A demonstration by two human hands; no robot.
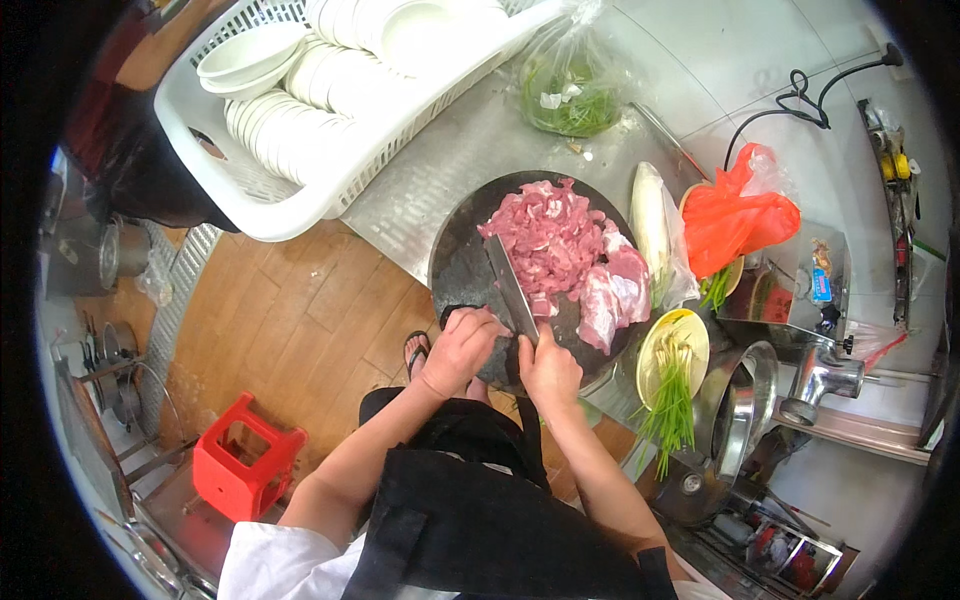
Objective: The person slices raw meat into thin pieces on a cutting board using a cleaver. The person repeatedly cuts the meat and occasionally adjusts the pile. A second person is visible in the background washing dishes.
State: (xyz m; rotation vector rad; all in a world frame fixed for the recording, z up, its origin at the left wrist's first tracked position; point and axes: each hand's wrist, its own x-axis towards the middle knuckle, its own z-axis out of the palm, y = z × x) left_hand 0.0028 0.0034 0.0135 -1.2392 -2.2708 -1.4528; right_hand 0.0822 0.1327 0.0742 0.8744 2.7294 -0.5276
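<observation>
A round, dark chopping board (465, 247) lies before me on the steel worktop. In my right hand (551, 367) is the handle of a cleaver (512, 289), its blade slanting up and left across the board. My left hand (466, 346) is at the board's near edge with bent fingers, and a small piece of meat (504, 328) shows at its fingertips. Sliced raw meat (544, 232) is heaped just beyond the blade. Larger uncut chunks of meat (611, 292) rest to the right of the heap.
White bowls (285, 139) fill a plastic basket (277, 217) at the upper left, beside another person's arm (161, 45). Bagged greens (574, 97), a wrapped pale vegetable (651, 225), a bowl of chives (675, 375) and a meat grinder (821, 382) surround the board. A red stool (232, 465) stands left.
</observation>
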